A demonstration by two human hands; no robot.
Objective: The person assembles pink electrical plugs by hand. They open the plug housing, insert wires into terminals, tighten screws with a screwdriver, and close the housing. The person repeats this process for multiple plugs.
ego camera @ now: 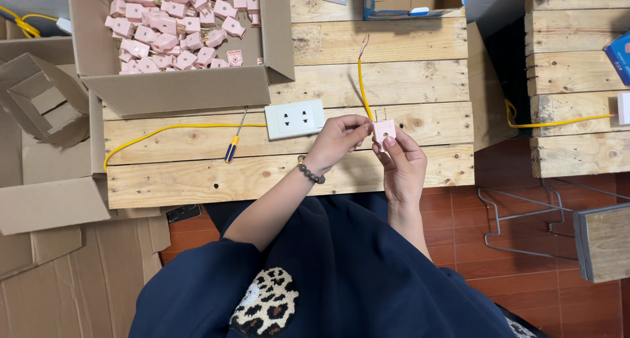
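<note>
1. Two hands work above the front edge of the wooden desk (289, 174). It is built of rough planks with gaps between them, so a small part that slips from your fingers could drop into a gap or roll off onto the red tiled floor (525, 272).
2. Dozens of pink plugs fill the open cardboard box (184, 88) at the back left. It sits well apart from your hands, and a reach across could drag your sleeve over the tools lying between.
3. One yellow cable (360, 82) runs down from the back of the desk to your hands. A tug on it could pull the piece from your grip, and its bare end near the top could fray.
4. One white socket block (294, 119) lies just beside your left hand (338, 141), with its own yellow lead trailing left. A knock from your wrist could shove it.
5. One screwdriver (234, 141) with a blue and yellow handle lies near that block; it could roll.
6. One pink plug (384, 130) sits pinched in your right hand (400, 164), clamped on its body, while your left fingertips close on its top edge. The prongs are too small to judge.
</note>
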